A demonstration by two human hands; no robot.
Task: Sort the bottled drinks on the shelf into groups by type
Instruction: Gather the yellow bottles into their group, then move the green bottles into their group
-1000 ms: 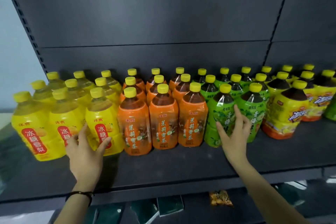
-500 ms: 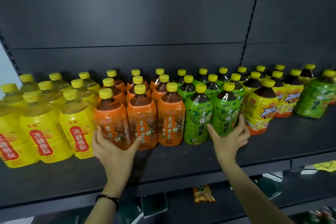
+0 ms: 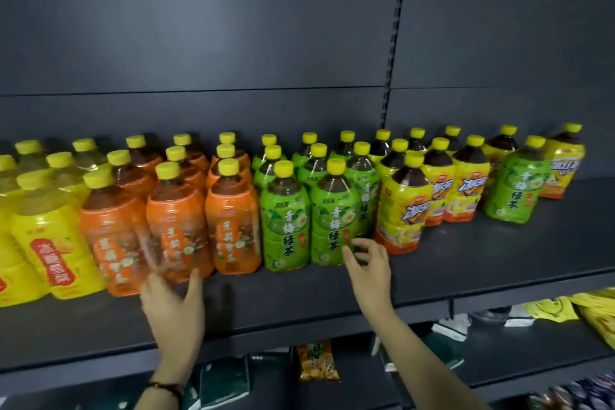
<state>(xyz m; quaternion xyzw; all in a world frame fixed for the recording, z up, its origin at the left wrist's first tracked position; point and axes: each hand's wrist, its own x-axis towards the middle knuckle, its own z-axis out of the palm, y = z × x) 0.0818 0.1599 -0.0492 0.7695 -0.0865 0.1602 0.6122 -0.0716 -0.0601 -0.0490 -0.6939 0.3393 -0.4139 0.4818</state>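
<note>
Standing caps-up, an orange bottle (image 3: 179,226) is touched by the left hand (image 3: 173,306), fingers spread; a green bottle (image 3: 327,220) by the right hand (image 3: 367,265), fingers half-curled.

The dark grey shelf (image 3: 499,260) carried rows of yellow-capped bottles standing upright: yellow bottles (image 3: 50,243) at the left, orange bottles (image 3: 233,226) beside them, green bottles (image 3: 286,226) in the middle, yellow-labelled dark bottles (image 3: 402,210) to the right, and one stray green bottle (image 3: 514,190) among those
</note>
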